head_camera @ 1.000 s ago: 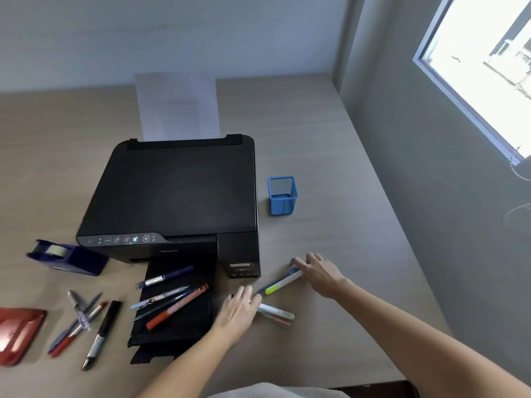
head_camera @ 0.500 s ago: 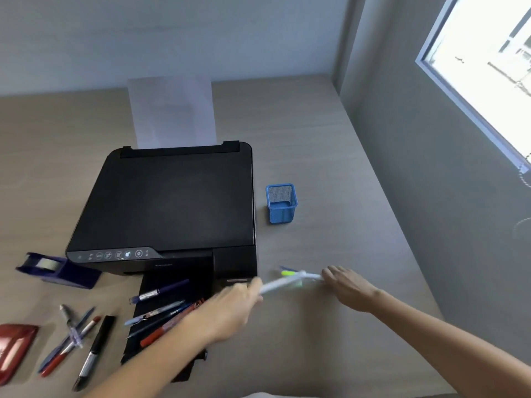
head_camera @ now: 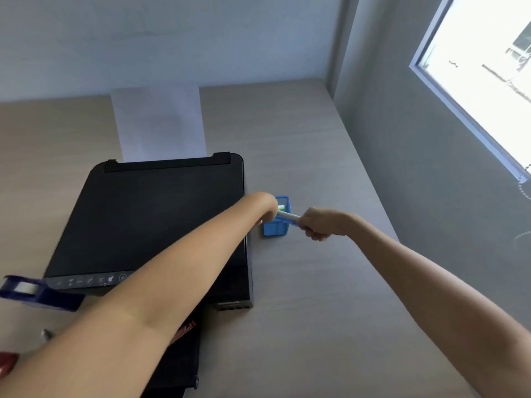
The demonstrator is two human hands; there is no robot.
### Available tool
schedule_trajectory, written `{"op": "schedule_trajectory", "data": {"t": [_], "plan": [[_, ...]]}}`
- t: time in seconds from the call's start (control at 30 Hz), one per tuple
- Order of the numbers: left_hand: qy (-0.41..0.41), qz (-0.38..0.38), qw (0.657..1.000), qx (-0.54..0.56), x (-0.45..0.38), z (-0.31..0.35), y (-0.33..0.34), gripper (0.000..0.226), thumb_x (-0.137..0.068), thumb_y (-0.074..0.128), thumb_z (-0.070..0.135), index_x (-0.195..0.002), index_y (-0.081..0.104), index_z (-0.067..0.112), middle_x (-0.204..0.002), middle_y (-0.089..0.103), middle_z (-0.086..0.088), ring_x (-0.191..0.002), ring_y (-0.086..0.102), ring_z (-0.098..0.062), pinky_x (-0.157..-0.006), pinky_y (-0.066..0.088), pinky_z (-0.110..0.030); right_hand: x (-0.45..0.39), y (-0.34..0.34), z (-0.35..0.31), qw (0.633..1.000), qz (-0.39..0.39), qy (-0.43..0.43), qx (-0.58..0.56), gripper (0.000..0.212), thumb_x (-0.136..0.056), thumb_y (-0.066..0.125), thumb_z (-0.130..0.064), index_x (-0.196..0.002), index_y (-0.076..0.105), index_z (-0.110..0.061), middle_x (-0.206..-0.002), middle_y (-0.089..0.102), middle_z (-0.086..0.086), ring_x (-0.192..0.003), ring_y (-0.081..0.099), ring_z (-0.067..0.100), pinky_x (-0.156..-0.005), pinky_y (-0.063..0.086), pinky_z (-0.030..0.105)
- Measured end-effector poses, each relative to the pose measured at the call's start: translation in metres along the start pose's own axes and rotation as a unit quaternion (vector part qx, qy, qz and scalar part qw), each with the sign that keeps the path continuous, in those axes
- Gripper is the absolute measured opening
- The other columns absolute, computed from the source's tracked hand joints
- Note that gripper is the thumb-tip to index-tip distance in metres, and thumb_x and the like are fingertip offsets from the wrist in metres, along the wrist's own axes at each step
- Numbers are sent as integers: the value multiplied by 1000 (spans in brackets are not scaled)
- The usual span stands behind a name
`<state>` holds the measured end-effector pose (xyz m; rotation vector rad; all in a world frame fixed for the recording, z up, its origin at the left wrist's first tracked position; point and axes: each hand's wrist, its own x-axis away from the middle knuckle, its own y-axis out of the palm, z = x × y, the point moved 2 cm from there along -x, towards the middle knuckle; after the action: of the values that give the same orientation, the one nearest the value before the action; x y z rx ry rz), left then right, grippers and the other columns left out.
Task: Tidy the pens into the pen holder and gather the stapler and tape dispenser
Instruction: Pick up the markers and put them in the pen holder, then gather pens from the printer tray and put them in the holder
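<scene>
Nearest, at the desk's (head_camera: 330, 326) front left corner, a sliver of the red stapler (head_camera: 7, 363) and one pen tip (head_camera: 46, 334) show beside the left forearm, with the blue tape dispenser (head_camera: 31, 291) just behind them along the left edge, touching nothing but the desk. A red pen (head_camera: 184, 330) peeks out on the printer's (head_camera: 149, 216) front tray, under the arm. Farther in, just right of the printer, both hands meet over the blue pen holder (head_camera: 275, 226). The right hand (head_camera: 323, 224) is closed in a fist round a white pen (head_camera: 288, 216) that slants toward the holder's mouth. The left hand (head_camera: 265, 208) hangs at the rim with a green-tipped pen (head_camera: 281, 207); its fingers are hidden, so I cannot tell their grip. To finish well, I would tip each pen upright, point down, and release only once it is inside, since the light holder looks easy to knock over.
</scene>
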<state>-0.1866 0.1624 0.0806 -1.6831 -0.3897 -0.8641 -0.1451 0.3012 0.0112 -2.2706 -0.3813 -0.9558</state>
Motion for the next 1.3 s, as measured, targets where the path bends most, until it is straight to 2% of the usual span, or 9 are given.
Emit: {"op": "schedule_trajectory", "data": {"t": [0.1,0.27,0.5,0.6,0.7,0.77,0.87,1.07,1.3], "plan": [[-45,-87,994,50,-21,3,-1,31,-98,31,4,-69,41,2,-63,40,-11,-52,31,-16,-51,25,-20,-11,-6,-17,999,-24,36,-33,32,-92,35,-19,-61,39,-14,-55,37,4,-42,38,18,-47,31,22],[-80,-132,984,94,-45,7,-5,35,-101,31,10,-71,47,0,-30,54,-8,-54,36,-15,-52,30,-20,-27,-10,-27,995,-10,75,-67,35,-92,33,-18,-57,33,-13,-54,28,4,-44,32,18,-50,30,25],[-93,-97,965,224,-49,0,-3,30,-99,45,22,-83,54,0,-68,63,-12,-30,57,-20,-53,48,-24,-24,-13,-22,993,96,64,-32,34,-98,38,-25,-79,52,-1,-64,48,13,-44,39,20,-49,40,27],[-3,28,971,238,-18,-19,-11,34,-98,46,24,-78,50,-2,-83,68,-12,-47,63,-20,-63,56,-29,-1,-19,-24,980,192,-11,42,26,-96,39,-17,-86,55,1,-81,60,21,-57,56,30,-53,51,37],[137,182,928,294,39,-60,-8,27,-94,52,25,-102,59,0,-90,72,-14,-72,73,-24,-74,61,-38,34,-5,-25,950,283,-128,34,20,-93,45,-16,-100,61,-6,-86,69,19,-79,64,38,-69,54,43],[191,199,897,345,86,-101,13,26,-93,54,27,-113,61,11,-92,73,-6,-74,71,-16,-71,60,-32,64,25,-27,923,321,-212,19,14,-93,50,-17,-101,61,-13,-76,69,11,-72,65,32,-67,51,33],[191,157,892,378,130,-163,68,16,-91,57,29,-96,67,18,-86,72,0,-67,65,-7,-64,55,-23,111,80,-25,869,367,-329,43,10,-93,53,-18,-98,60,-13,-62,61,4,-55,57,23,-60,45,29],[16,136,935,328,128,-274,226,15,-88,59,24,-75,66,24,-74,71,2,-74,69,-18,-69,49,-27,133,214,-35,859,182,-457,141,8,-97,52,-16,-96,60,-15,-82,58,-3,-64,53,12,-59,46,22],[14,262,924,279,85,-284,298,18,-87,63,15,-104,71,16,-101,65,-7,-96,64,-25,-78,48,-31,78,315,-74,836,137,-455,273,14,-94,50,-16,-108,55,-17,-98,57,4,-83,54,21,-72,52,28]]}}
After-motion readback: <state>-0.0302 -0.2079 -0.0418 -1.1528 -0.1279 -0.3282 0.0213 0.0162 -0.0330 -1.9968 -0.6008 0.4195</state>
